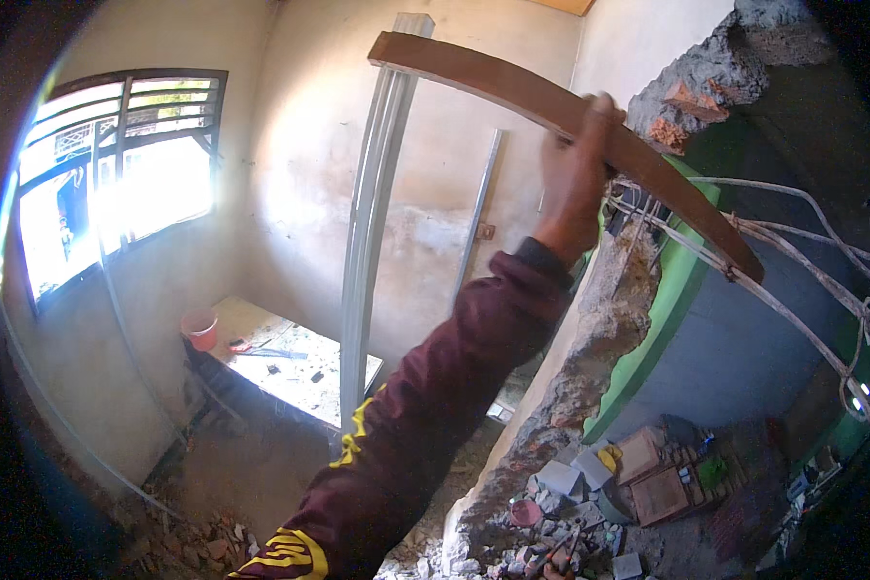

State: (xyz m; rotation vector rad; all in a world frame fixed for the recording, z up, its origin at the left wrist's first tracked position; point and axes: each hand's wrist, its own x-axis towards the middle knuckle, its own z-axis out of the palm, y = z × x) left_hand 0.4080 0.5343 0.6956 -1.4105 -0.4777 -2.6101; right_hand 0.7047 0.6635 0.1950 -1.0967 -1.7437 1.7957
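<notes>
Raised at arm's length, my left hand (580, 174) is closed around a long brown wooden plank (493, 79). The plank's left end lies against the top of an upright grey metal post (372, 213); its right end reaches over the broken wall, beside bare steel rods (793, 237). A maroon sleeve with yellow marks covers my left arm. At the bottom edge, part of my right hand (558, 570) shows, closed on what looks like a pair of pliers (563, 549). Most of that hand is out of the picture.
A jagged broken wall (561, 387) with a green edge rises on the right. Rubble (541, 503) and wooden pieces (657, 474) lie below it. A table (290, 362) with a red bucket (200, 329) stands under the bright window (121, 179). Another metal strip (478, 213) leans on the back wall.
</notes>
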